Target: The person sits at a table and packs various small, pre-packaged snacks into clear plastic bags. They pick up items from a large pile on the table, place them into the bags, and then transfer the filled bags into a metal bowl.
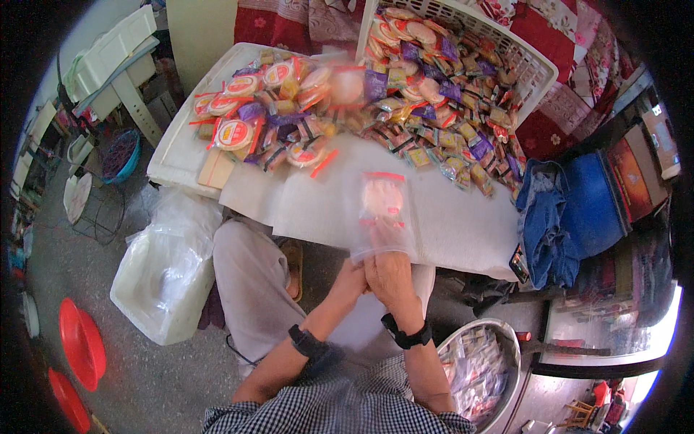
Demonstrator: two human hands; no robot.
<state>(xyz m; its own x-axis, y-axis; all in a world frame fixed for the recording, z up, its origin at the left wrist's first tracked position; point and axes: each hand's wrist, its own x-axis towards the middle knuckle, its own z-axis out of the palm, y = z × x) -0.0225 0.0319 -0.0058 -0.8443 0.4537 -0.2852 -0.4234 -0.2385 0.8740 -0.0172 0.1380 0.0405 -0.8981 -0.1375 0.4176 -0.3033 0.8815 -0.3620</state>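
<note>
Both of my hands meet at the near edge of a clear plastic bag point(405, 230), above the white-covered table. My right hand point(391, 276) grips the bag's near end, some fingers showing blurred through the plastic. Close against it, my left hand point(356, 275) pinches the same end and is partly hidden by the right. Inside the bag lies a round pale cracker in a red-edged wrapper point(383, 196). Beyond it, a heap of wrapped snacks point(293, 116) covers the table's left side. More small packets point(434, 146) spill from a tipped white plastic basket point(534, 59).
A white foam box point(143, 320) with clear plastic bags point(168, 260) stands left of my knee. At my right is a metal basin point(515, 347) of filled bags. A blue drum point(593, 206) with denim cloth point(547, 228) stands by the table's right end. Red basins point(81, 347) are on the floor.
</note>
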